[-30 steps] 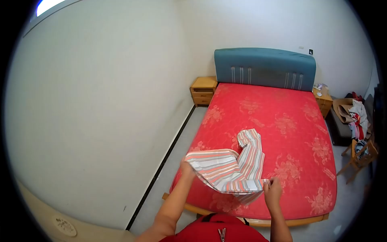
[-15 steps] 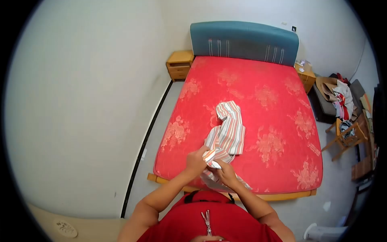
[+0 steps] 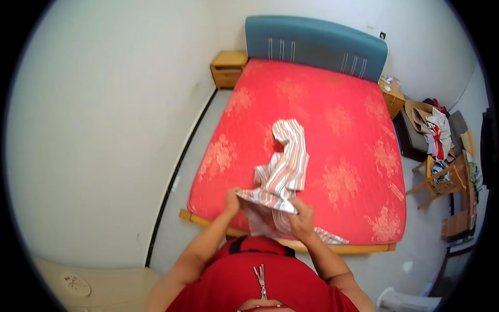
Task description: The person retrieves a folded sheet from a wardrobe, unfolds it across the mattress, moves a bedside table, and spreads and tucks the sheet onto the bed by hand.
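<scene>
A crumpled striped cloth (image 3: 292,166) in white, grey and orange lies on the red mattress (image 3: 340,179), its far end curled over. Whether it is a garment or bed linen I cannot tell. At its near end, my left hand (image 3: 232,201) pinches one corner of the edge. My right hand (image 3: 302,216) grips the same edge further right, thumb on top. Between both hands the edge is stretched, and a paler underside hangs below it. Another striped end lies by the mattress's front right of my right hand.
A teal headboard (image 3: 317,47) stands at the far end of the bed. Wooden nightstands (image 3: 228,70) flank it. On the right are a dark seat piled with clothes (image 3: 441,132) and a wooden chair (image 3: 442,179). A wooden bed rail (image 3: 358,249) runs along the near edge.
My hands have moved apart, the left one leftward and the right one rightward. The cloth's near edge, bunched before, is now spread between them. The view has shifted slightly.
</scene>
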Available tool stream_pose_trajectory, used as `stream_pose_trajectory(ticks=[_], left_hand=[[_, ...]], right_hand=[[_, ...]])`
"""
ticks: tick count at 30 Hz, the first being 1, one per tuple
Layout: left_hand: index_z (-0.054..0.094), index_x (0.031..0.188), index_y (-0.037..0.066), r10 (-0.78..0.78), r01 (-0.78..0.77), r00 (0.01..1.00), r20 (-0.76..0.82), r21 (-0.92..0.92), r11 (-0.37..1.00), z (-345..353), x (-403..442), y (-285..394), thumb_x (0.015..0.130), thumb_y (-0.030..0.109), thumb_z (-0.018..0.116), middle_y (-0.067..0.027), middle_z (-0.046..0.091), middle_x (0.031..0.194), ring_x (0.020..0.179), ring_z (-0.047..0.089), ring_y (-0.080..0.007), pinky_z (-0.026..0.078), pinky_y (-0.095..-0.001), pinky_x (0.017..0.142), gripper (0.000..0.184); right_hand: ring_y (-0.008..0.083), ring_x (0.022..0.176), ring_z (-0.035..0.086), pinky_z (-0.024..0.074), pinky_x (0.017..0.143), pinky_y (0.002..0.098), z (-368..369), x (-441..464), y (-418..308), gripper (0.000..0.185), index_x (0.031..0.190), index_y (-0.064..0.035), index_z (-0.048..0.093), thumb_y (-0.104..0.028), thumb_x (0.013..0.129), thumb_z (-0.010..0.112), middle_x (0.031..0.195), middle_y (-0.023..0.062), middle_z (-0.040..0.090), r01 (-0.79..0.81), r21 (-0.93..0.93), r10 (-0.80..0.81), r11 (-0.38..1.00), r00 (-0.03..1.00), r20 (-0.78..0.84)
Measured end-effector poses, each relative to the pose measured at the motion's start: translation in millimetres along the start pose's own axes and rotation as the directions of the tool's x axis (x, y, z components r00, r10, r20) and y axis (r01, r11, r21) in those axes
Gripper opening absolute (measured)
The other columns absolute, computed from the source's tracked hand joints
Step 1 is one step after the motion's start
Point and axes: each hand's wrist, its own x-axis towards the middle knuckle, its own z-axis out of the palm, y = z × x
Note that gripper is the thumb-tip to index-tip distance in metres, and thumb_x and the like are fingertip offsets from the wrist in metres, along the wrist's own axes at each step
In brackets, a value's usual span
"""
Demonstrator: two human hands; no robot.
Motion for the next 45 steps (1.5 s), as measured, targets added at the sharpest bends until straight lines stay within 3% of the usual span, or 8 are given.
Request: stream_pose_trajectory(ticks=[10,13,17,21,25,27,37,45], left_hand=[[0.058,0.09,0.006,-0.164,0.074,0.945,-0.283,-0.303,0.95,-45,16,-50,0.083,0.015,0.052,-0.011,0.061,0.079,0.075,0.06,-0.0253,0.047,-0.0374,0.068,0.014],[0.054,0.085,0.007,-0.422,-0.057,0.893,-0.154,-0.97,0.235,-85,61,-61,0.089,0.022,0.046,-0.0009,0.052,0.075,0.068,0.053,-0.0157,0.046,-0.0309,0.068,0.018],[0.054,0.09,0.008,-0.256,-0.228,0.764,-0.593,-0.619,0.751,-184,81,16,0.09,0.026,0.043,-0.0029,0.054,0.085,0.079,0.055,-0.0168,0.047,-0.0315,0.073,0.021],[0.053,0.1,0.005,-0.243,-0.506,0.719,-0.651,-0.731,0.457,-294,76,92,0.092,0.023,0.041,-0.0045,0.054,0.096,0.092,0.055,-0.0167,0.046,-0.0321,0.083,0.023],[0.053,0.103,0.003,-0.013,-0.556,0.545,-0.838,-0.374,0.742,-332,52,133,0.092,0.023,0.043,-0.0049,0.052,0.104,0.092,0.055,-0.0167,0.048,-0.0338,0.08,0.024],[0.054,0.101,0.002,0.272,-0.426,0.433,-0.86,0.071,0.902,-337,44,109,0.088,0.016,0.05,-0.0052,0.053,0.101,0.089,0.055,-0.0154,0.048,-0.0309,0.079,0.02],[0.062,0.101,0.002,0.014,0.128,0.89,-0.456,0.279,0.952,-278,-14,-23,0.077,0.011,0.058,-0.0114,0.064,0.085,0.072,0.059,-0.0185,0.047,-0.0315,0.069,0.026],[0.063,0.101,0.01,-0.755,0.493,0.546,-0.363,-0.59,0.64,-227,-59,-161,0.083,0.02,0.056,-0.004,0.061,0.089,0.077,0.06,-0.0175,0.051,-0.0323,0.057,0.021]], right_hand=[[0.0137,0.052,0.052,0.0392,0.05,0.0254,-75,-2,-27,0.004,0.077,-0.0016,0.061,-0.002,0.073,0.061,0.061,0.0051,0.056,0.203,-0.186,-0.236,0.961,0.955,-0.177],[0.0202,0.047,0.053,0.0397,0.046,0.0273,-100,5,-27,0.013,0.077,-0.0031,0.064,0.0,0.064,0.064,0.058,0.0088,0.056,0.333,-0.35,-0.345,0.875,0.938,0.032],[0.0203,0.054,0.06,0.0443,0.05,0.0281,-120,6,-33,0.02,0.083,-0.0039,0.067,-0.001,0.062,0.067,0.066,0.0089,0.062,0.295,-0.464,-0.214,0.836,0.952,0.219],[0.0207,0.065,0.064,0.0487,0.057,0.0282,-109,11,-7,0.021,0.086,-0.0041,0.067,-0.001,0.065,0.069,0.078,0.0095,0.066,0.06,-0.432,0.071,0.9,0.957,0.281],[0.0264,0.074,0.064,0.0497,0.063,0.0324,-92,6,52,0.022,0.09,-0.0078,0.068,-0.002,0.069,0.066,0.082,0.0113,0.066,-0.104,-0.468,0.285,0.878,0.898,0.336],[0.0288,0.076,0.062,0.0492,0.067,0.0348,-88,-2,92,0.02,0.09,-0.0082,0.068,-0.003,0.071,0.064,0.08,0.0116,0.066,-0.053,-0.535,0.275,0.843,0.898,0.343],[0.0308,0.092,0.058,0.0443,0.081,0.0343,-111,-11,219,0.032,0.105,-0.0016,0.056,0.007,0.077,0.045,0.101,0.0181,0.059,-0.241,-0.467,0.205,0.851,0.97,-0.127],[0.0197,0.09,0.06,0.0453,0.08,0.0305,-85,18,136,0.021,0.102,-0.0055,0.058,-0.006,0.081,0.056,0.094,0.0137,0.064,-0.28,-0.187,0.314,0.942,0.93,0.19]])
